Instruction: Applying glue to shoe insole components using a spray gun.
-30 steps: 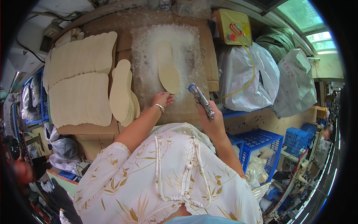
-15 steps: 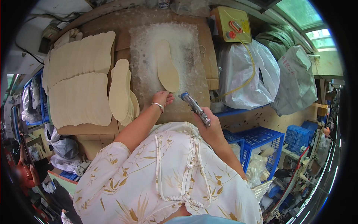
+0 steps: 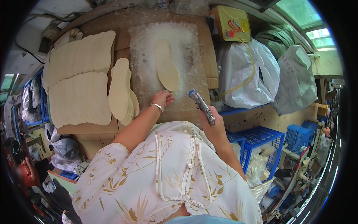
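Just beyond left grip, pale insole

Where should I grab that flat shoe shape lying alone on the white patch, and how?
Probably pinch the insole by the rim of its near, wider end, coming from the person's side. It lies flat and looks thin, so its edge seems the easiest part to catch, and the left hand is right at that end.
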A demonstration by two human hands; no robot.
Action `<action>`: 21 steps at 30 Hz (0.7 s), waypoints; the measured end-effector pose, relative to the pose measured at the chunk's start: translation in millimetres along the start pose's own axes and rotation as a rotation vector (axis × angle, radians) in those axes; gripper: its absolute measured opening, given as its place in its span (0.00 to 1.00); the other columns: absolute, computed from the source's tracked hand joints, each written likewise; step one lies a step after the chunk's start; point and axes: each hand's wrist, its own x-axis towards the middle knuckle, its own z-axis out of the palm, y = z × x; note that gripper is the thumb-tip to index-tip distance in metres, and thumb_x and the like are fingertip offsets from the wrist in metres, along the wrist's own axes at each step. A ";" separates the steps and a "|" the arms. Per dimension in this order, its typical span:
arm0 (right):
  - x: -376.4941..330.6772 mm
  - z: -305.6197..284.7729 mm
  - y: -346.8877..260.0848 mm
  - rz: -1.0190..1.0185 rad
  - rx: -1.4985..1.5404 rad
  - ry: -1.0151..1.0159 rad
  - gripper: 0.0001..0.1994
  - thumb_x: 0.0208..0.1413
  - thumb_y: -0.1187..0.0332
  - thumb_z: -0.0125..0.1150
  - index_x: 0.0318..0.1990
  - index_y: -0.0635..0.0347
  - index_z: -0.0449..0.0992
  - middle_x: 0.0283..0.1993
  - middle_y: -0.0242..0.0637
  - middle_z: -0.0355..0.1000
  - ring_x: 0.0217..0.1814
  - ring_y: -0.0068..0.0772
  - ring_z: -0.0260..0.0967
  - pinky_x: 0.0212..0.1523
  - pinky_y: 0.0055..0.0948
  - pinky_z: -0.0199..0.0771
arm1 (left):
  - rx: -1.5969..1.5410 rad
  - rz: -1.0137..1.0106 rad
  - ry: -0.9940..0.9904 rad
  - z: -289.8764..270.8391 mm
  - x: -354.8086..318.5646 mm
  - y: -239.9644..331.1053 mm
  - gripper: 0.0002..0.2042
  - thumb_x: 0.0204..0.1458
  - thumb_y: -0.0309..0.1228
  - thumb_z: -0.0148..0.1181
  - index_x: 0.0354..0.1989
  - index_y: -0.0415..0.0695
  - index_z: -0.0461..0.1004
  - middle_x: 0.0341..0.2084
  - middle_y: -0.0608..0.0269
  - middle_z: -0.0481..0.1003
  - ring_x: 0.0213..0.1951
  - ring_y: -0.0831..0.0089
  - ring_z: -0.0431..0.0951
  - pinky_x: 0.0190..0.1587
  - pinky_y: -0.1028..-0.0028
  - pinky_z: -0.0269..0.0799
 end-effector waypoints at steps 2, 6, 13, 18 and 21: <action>-2.5 -1.9 -1.1 0.002 -0.008 -0.002 0.10 0.57 0.66 0.61 0.39 0.62 0.70 0.24 0.47 0.70 0.25 0.48 0.69 0.28 0.33 0.68 | -0.010 0.001 0.004 -0.5 -2.2 -0.2 0.13 0.59 0.28 0.50 0.51 0.40 0.65 0.41 0.56 0.74 0.38 0.67 0.78 0.39 0.70 0.77; -11.0 -0.2 -3.6 -0.052 -0.004 -0.067 0.10 0.57 0.65 0.61 0.39 0.61 0.70 0.24 0.47 0.69 0.24 0.46 0.67 0.28 0.33 0.68 | -0.018 -0.001 -0.011 -0.9 -5.5 -0.3 0.17 0.59 0.27 0.49 0.56 0.40 0.62 0.42 0.56 0.74 0.38 0.67 0.78 0.39 0.71 0.77; -15.0 -3.7 -2.6 0.028 0.000 -0.051 0.10 0.56 0.67 0.62 0.39 0.61 0.70 0.24 0.47 0.68 0.23 0.46 0.65 0.28 0.33 0.67 | -0.027 -0.008 -0.018 -2.1 -7.6 -1.2 0.16 0.59 0.27 0.49 0.55 0.41 0.62 0.42 0.57 0.74 0.38 0.67 0.78 0.38 0.71 0.77; -16.0 -1.2 -0.4 -0.024 0.027 -0.086 0.10 0.57 0.66 0.62 0.39 0.61 0.70 0.23 0.46 0.68 0.22 0.43 0.65 0.27 0.32 0.67 | -0.033 -0.008 -0.027 -2.6 -3.7 -3.6 0.15 0.58 0.26 0.49 0.54 0.43 0.63 0.42 0.58 0.74 0.37 0.67 0.79 0.38 0.72 0.77; -15.3 -6.5 7.3 0.044 0.005 -0.038 0.10 0.57 0.66 0.61 0.39 0.61 0.70 0.23 0.45 0.68 0.23 0.45 0.65 0.27 0.33 0.67 | -0.031 -0.010 -0.025 -1.8 -5.5 -2.8 0.15 0.58 0.25 0.49 0.54 0.43 0.64 0.42 0.59 0.74 0.37 0.68 0.79 0.38 0.72 0.77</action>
